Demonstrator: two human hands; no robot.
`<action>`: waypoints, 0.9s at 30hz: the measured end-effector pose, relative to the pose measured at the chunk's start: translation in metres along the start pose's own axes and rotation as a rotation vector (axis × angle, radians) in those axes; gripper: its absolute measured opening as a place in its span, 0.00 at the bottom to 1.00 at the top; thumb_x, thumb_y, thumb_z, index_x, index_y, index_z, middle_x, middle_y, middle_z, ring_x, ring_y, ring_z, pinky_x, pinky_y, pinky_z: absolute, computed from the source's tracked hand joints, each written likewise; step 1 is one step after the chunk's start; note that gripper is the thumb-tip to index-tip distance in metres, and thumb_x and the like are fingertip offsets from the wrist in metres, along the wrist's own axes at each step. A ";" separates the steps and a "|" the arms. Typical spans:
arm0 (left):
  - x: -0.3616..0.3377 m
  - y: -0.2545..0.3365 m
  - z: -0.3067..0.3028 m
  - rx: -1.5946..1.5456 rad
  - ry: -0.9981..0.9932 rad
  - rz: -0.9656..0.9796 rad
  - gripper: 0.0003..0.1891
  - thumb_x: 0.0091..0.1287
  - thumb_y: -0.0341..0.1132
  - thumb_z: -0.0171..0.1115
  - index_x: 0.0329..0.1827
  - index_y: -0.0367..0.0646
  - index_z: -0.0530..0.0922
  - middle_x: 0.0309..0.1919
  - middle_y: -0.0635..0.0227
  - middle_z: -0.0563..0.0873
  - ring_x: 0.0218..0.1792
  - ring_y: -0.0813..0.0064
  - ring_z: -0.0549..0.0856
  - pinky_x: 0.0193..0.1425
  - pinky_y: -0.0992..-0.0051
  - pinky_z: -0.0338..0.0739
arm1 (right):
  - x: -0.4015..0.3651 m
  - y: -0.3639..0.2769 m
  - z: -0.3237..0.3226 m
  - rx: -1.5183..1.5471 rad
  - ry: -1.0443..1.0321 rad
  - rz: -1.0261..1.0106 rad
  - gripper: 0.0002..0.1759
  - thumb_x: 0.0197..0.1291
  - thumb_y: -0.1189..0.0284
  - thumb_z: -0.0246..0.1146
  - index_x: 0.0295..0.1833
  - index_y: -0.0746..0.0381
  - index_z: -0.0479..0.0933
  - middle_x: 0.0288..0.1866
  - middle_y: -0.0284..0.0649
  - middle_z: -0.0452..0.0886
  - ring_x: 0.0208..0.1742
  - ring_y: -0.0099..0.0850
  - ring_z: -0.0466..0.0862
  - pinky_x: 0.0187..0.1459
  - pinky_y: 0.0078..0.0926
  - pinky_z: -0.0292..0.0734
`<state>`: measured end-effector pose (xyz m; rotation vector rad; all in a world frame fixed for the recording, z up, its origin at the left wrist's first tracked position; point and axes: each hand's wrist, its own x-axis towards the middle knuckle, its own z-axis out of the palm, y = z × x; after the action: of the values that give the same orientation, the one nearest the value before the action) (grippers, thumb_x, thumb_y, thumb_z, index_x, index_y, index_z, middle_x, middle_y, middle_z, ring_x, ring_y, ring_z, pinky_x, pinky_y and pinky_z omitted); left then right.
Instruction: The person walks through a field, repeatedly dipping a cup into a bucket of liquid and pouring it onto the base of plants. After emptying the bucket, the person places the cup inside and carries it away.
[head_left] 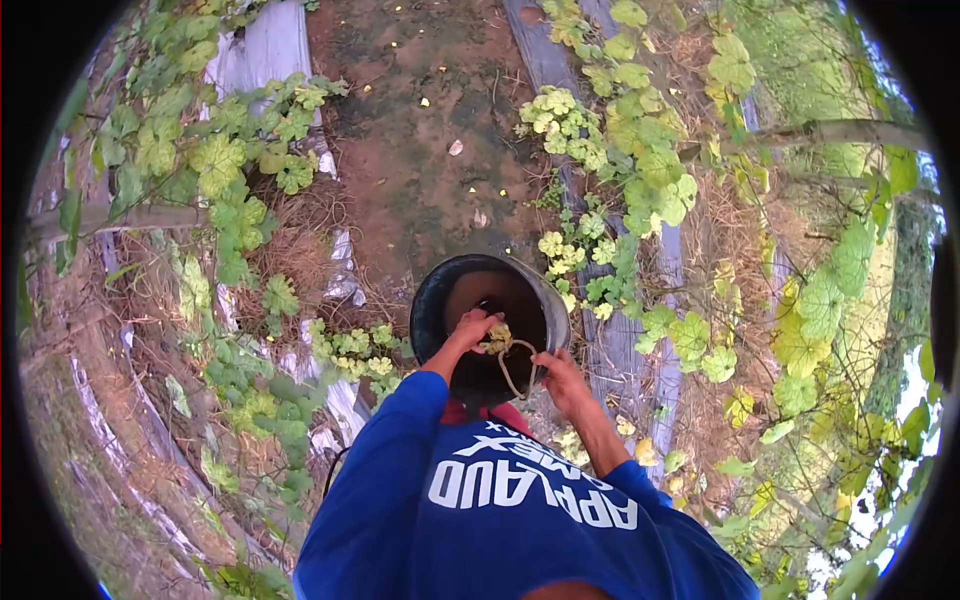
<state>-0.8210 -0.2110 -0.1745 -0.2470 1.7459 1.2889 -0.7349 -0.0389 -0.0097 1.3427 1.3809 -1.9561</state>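
Observation:
A dark round bucket [427, 310] sits or hangs in front of my body, with a brown interior. My left hand [470, 332] is over its opening, fingers closed around a pale yellowish clump that looks like knotted cord [497, 341]. From the clump, a loop of thin beige cord runs down and across to the right. My right hand [562, 378] is at the bucket's right side, its fingers closed on the end of that loop. A small dark thing shows just above my left fingers; I cannot make out what it is.
A bare dirt path [420, 150] runs ahead between two rows of leafy vines [650, 150]. Grey plastic sheeting [275, 50] edges the rows, with dry straw around it. Wooden poles [840, 132] stick out at right and left. Fallen yellow leaves lie about.

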 end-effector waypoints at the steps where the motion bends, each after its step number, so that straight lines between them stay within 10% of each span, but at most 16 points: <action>1: 0.017 -0.011 -0.004 0.005 -0.035 -0.119 0.27 0.59 0.56 0.66 0.40 0.34 0.83 0.36 0.60 0.86 0.35 0.65 0.87 0.30 0.59 0.86 | -0.004 -0.011 0.011 -0.034 -0.057 -0.008 0.17 0.53 0.70 0.70 0.47 0.58 0.74 0.36 0.30 0.81 0.35 0.21 0.81 0.33 0.20 0.72; 6: 0.053 -0.044 -0.039 -0.184 -0.126 -0.019 0.26 0.60 0.54 0.64 0.47 0.38 0.84 0.39 0.60 0.87 0.37 0.65 0.86 0.40 0.64 0.83 | -0.033 -0.080 0.079 -0.157 -0.230 -0.004 0.14 0.54 0.70 0.70 0.44 0.55 0.73 0.36 0.26 0.79 0.37 0.20 0.77 0.39 0.24 0.67; 9: 0.101 -0.090 -0.055 0.170 -0.214 0.478 0.26 0.62 0.38 0.62 0.63 0.40 0.74 0.42 0.56 0.84 0.52 0.62 0.83 0.55 0.65 0.76 | -0.019 -0.086 0.094 -0.209 -0.227 -0.003 0.16 0.55 0.70 0.70 0.47 0.55 0.72 0.37 0.27 0.80 0.39 0.20 0.78 0.41 0.22 0.69; 13: 0.038 -0.003 -0.089 0.011 0.203 -0.012 0.24 0.61 0.46 0.61 0.54 0.38 0.80 0.42 0.54 0.85 0.43 0.52 0.85 0.46 0.59 0.78 | -0.008 -0.103 0.122 -0.249 -0.220 -0.038 0.24 0.51 0.65 0.71 0.50 0.60 0.71 0.35 0.30 0.78 0.34 0.20 0.77 0.35 0.21 0.69; 17: 0.044 -0.008 -0.099 0.297 0.302 0.129 0.32 0.61 0.56 0.58 0.49 0.30 0.81 0.48 0.42 0.84 0.54 0.48 0.82 0.57 0.55 0.73 | -0.005 -0.121 0.142 -0.304 -0.255 -0.036 0.25 0.49 0.63 0.72 0.49 0.62 0.71 0.34 0.31 0.76 0.31 0.20 0.74 0.28 0.19 0.63; 18: 0.052 -0.015 -0.101 0.311 0.300 0.170 0.23 0.64 0.58 0.54 0.49 0.51 0.83 0.50 0.40 0.82 0.54 0.40 0.80 0.55 0.53 0.76 | 0.013 -0.113 0.134 -0.375 -0.278 -0.071 0.26 0.46 0.62 0.73 0.47 0.63 0.71 0.32 0.30 0.74 0.31 0.19 0.74 0.28 0.21 0.63; 19: 0.085 -0.036 -0.105 0.090 0.154 -0.072 0.22 0.68 0.55 0.52 0.48 0.47 0.83 0.45 0.41 0.83 0.51 0.41 0.82 0.53 0.54 0.76 | 0.025 -0.105 0.134 -0.312 -0.265 -0.107 0.27 0.44 0.60 0.74 0.46 0.63 0.71 0.32 0.31 0.73 0.30 0.20 0.73 0.26 0.22 0.63; 22: 0.099 -0.060 -0.102 0.807 0.429 0.480 0.24 0.63 0.55 0.60 0.40 0.40 0.85 0.36 0.44 0.86 0.41 0.44 0.86 0.47 0.52 0.79 | 0.008 -0.135 0.143 -0.150 -0.354 -0.035 0.23 0.50 0.68 0.72 0.46 0.63 0.68 0.37 0.32 0.73 0.35 0.21 0.77 0.32 0.21 0.72; 27: 0.104 -0.042 -0.084 0.403 0.311 0.198 0.22 0.61 0.54 0.62 0.34 0.40 0.85 0.32 0.46 0.86 0.37 0.46 0.86 0.41 0.51 0.80 | 0.034 -0.154 0.128 -0.175 -0.309 0.006 0.24 0.49 0.69 0.72 0.46 0.64 0.68 0.39 0.33 0.74 0.37 0.22 0.79 0.33 0.22 0.73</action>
<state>-0.8987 -0.2641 -0.2788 -0.0433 2.3004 1.0409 -0.9270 -0.0771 0.0451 0.9205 1.3564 -1.8927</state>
